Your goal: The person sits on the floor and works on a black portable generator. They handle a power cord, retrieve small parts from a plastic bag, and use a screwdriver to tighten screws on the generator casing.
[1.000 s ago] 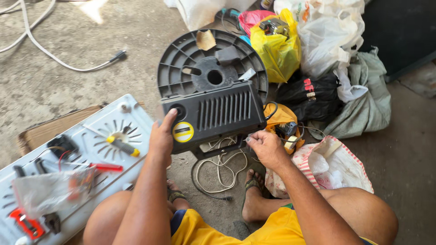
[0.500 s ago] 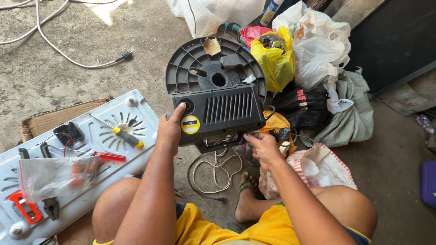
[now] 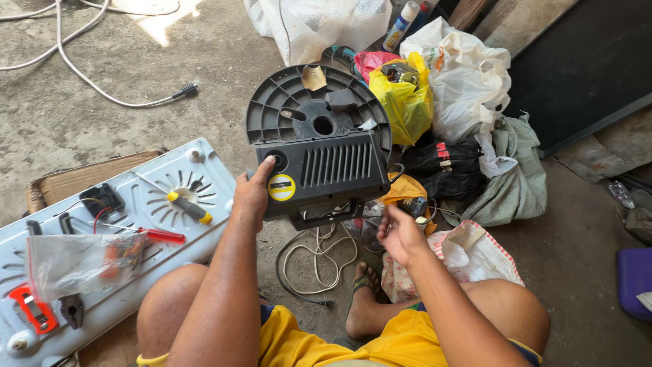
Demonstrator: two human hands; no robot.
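White panel [image 3: 129,224]: lies on the floor at the left, with a screwdriver [image 3: 190,208] on it.
Left hand [image 3: 252,194]: grasping the left edge of the black housing [image 3: 319,170].
Black housing: upright on the floor, centre.
Right hand [image 3: 399,234]: released, fingers loose, just below the housing.

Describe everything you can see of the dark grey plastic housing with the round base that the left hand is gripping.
The dark grey plastic housing stands propped above the concrete floor. Its upper part is a round ribbed disc with a central hole; a boxy front section carries a row of vertical vent slots, a round yellow sticker and a round socket at the left corner. The left hand grips its left edge, thumb by the socket. The right hand hovers open just below its lower right corner, apparently not touching. A pale cord coils underneath.
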